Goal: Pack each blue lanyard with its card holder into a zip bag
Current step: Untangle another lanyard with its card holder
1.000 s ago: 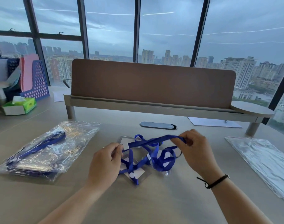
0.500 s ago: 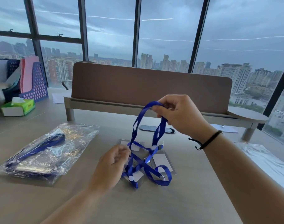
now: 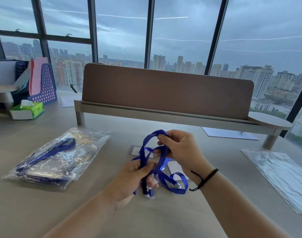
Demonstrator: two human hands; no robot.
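Two hands work one blue lanyard [image 3: 161,162] above the near-centre desk: right hand [image 3: 182,150] pinches its upper loop, left hand [image 3: 134,179] grips the lower strands, likely gathering slack for bagging. Card holder [image 3: 138,150] lies just beyond; filled zip bags [image 3: 59,157] sit left, empty bags [image 3: 280,174] right, within reach.

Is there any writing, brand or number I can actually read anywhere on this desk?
None can be read.
Green tissue box: a dark mark on its side, too blurred to read.
Card holder on the table: white insert looks blank.
Packed zip bags and empty zip bags: only glare, no legible print.
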